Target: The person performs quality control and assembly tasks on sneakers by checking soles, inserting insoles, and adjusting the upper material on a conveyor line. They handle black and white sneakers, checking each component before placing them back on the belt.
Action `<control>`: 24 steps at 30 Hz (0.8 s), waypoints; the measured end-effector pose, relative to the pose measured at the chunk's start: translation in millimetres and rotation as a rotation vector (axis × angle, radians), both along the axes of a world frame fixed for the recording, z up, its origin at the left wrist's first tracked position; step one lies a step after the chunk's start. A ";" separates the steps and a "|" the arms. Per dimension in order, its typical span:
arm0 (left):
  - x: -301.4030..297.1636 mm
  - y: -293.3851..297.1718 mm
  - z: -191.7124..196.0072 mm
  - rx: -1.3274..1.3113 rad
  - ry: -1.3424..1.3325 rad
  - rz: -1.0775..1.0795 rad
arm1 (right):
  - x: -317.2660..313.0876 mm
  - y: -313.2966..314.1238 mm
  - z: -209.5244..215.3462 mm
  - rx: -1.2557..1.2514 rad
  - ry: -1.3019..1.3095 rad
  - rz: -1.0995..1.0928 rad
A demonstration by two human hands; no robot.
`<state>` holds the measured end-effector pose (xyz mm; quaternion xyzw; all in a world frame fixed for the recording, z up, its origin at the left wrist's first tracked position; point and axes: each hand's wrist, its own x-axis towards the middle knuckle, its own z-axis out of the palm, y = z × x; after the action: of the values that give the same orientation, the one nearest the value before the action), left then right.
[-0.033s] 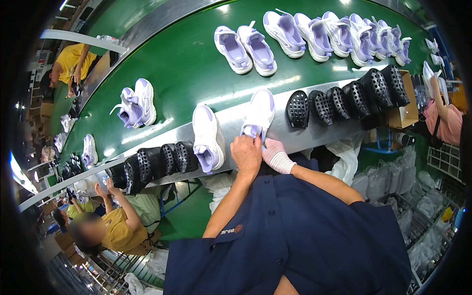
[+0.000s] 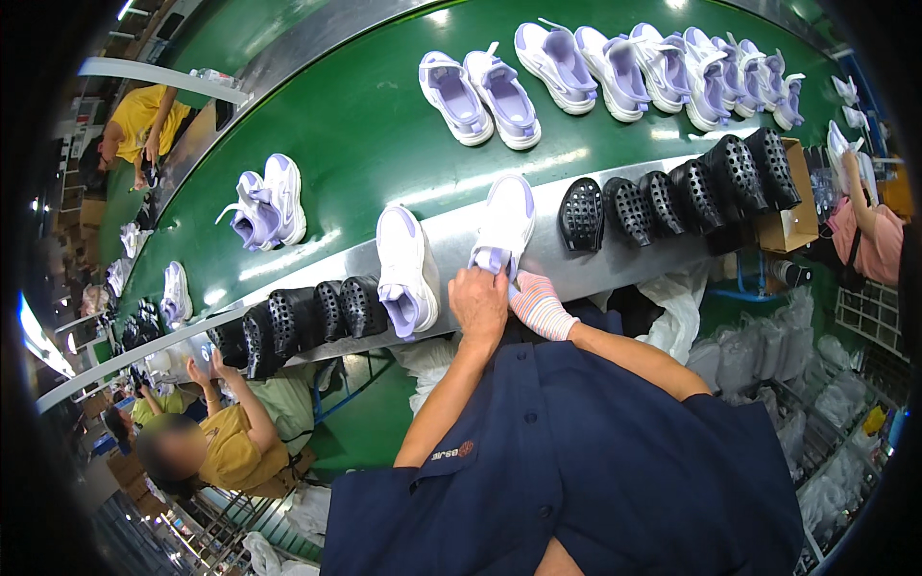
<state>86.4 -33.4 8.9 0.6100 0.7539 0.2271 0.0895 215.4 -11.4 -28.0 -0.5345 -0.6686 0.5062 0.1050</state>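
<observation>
A white and lilac sneaker (image 2: pixel 506 217) lies on the steel ledge (image 2: pixel 552 252) in front of me, its heel toward me. My bare left hand (image 2: pixel 479 302) grips that heel from the left. My right hand (image 2: pixel 536 303), in a striped knit glove, touches the heel from the right. A second matching sneaker (image 2: pixel 406 269) lies on the ledge just left of my hands.
Black perforated shoe moulds (image 2: pixel 672 192) line the ledge to the right and others (image 2: pixel 298 322) to the left. More sneaker pairs (image 2: pixel 480 91) ride the green conveyor belt (image 2: pixel 384 144). A person in yellow (image 2: pixel 221 432) works at lower left, another in pink (image 2: pixel 864 230) at right.
</observation>
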 end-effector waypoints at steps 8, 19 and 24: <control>1.4 9.2 20.7 -0.104 -0.057 -0.100 | 11.0 14.5 -6.0 -0.106 0.096 0.091; -6.6 4.2 5.1 -0.348 -0.746 0.354 | -6.5 107.2 105.2 -0.687 0.361 -0.296; -6.7 3.7 6.0 -0.333 -0.806 0.369 | -25.4 112.2 104.4 -0.632 0.309 -0.106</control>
<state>79.7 -29.7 14.9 0.3064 0.7810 0.3340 0.4296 190.0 100.8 76.4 -0.4916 -0.4265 0.7568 0.0606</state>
